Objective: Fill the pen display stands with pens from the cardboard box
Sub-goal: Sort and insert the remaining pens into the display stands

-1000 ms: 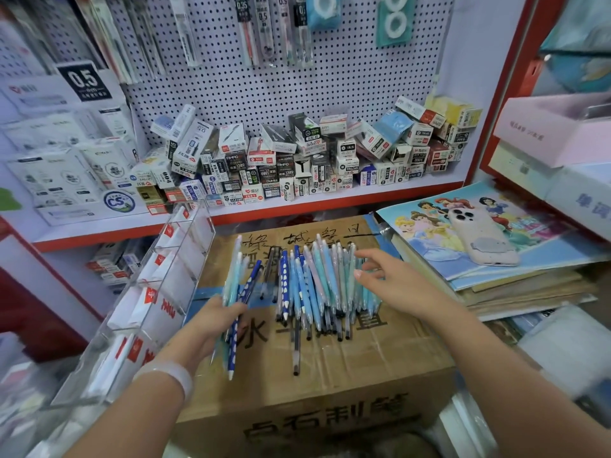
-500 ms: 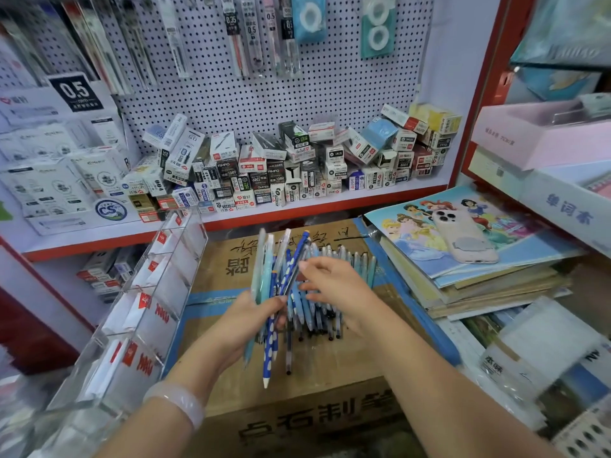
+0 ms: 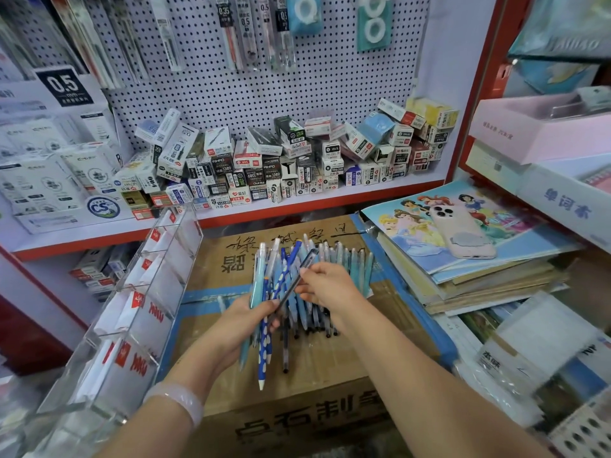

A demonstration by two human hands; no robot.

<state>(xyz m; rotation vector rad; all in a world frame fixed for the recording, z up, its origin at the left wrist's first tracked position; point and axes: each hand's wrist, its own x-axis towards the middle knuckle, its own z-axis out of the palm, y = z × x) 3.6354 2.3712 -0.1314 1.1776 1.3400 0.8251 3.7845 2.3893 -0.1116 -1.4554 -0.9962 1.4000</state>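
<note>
A closed cardboard box (image 3: 330, 385) with black characters fills the lower middle. On its top lies a row of blue and pale pens (image 3: 344, 262). My left hand (image 3: 244, 320) grips a bunch of several pens (image 3: 264, 342), among them a blue one with white dots, tips pointing down. My right hand (image 3: 325, 284) pinches a dark see-through pen (image 3: 297, 279) and holds it slantwise against the bunch. A clear acrylic display stand (image 3: 132, 312) with red logos and stepped compartments leans at the box's left; no pens show in it.
A red-edged shelf (image 3: 297, 201) behind the box carries piles of small refill boxes under a pegboard with hanging pens. To the right, a phone in a pink case (image 3: 461, 231) lies on a stack of colouring books. Pink and white boxes stand at the far right.
My right hand left the row, picked a dark pen and brought it to the bunch. My left hand rose off the box with more pens gathered in it.
</note>
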